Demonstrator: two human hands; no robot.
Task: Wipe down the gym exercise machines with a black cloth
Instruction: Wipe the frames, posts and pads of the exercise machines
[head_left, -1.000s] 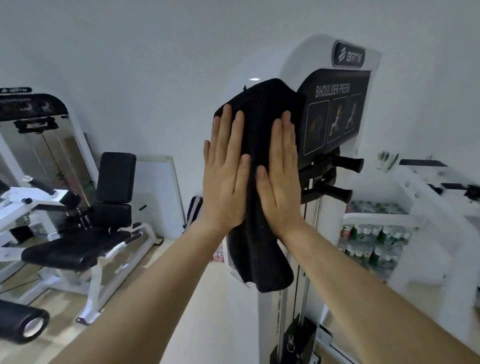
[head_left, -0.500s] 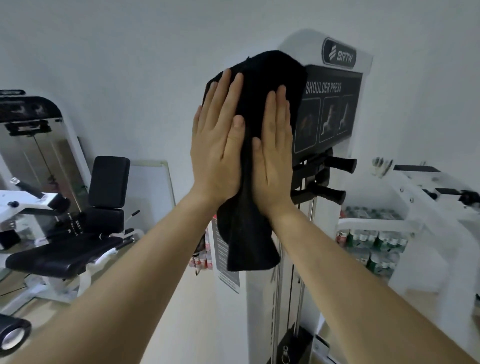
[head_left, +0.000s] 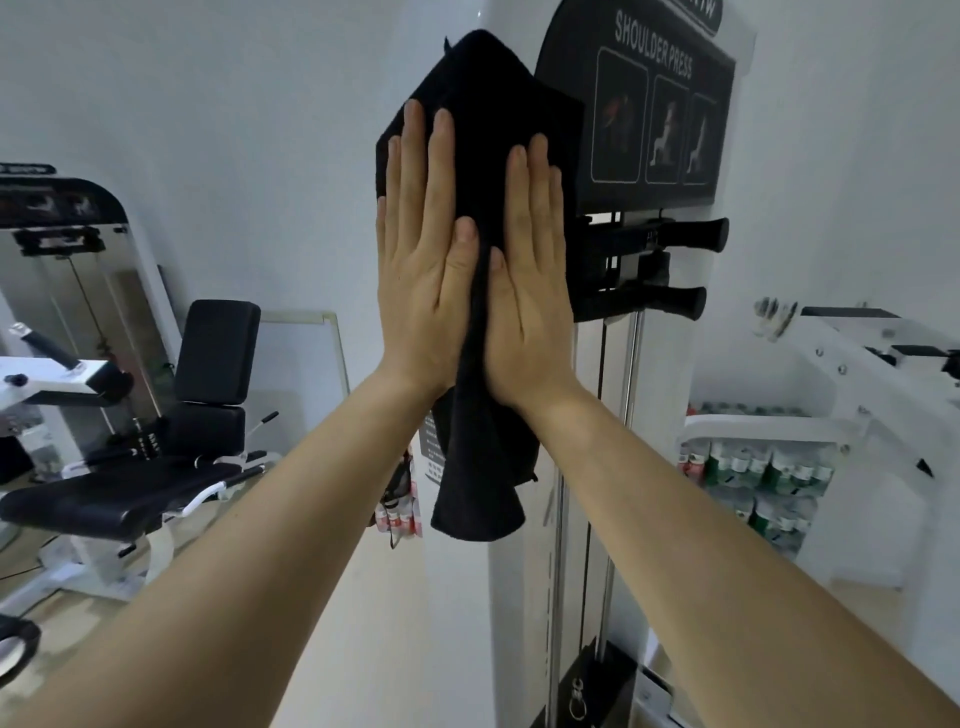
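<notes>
A tall white shoulder press machine (head_left: 670, 364) stands straight ahead, with a black picture panel (head_left: 660, 119) near its top. A black cloth (head_left: 483, 104) lies flat against the machine's white side face at head height, its lower end hanging loose. My left hand (head_left: 421, 260) and my right hand (head_left: 530, 280) are side by side on the cloth, palms flat, fingers straight and pointing up. Both hands press the cloth against the surface. Two black handles (head_left: 685, 270) stick out to the right just below the panel.
Another white machine with a black padded seat (head_left: 119, 499) stands at the left, a mirror behind it. A white frame (head_left: 857, 374) juts in from the right. Shelves of bottles (head_left: 758, 467) sit low at the right. A white board (head_left: 301, 358) leans on the wall.
Both hands first slid the cloth up toward the top of the machine's side, then came back down a little. The view has moved closer to the machine.
</notes>
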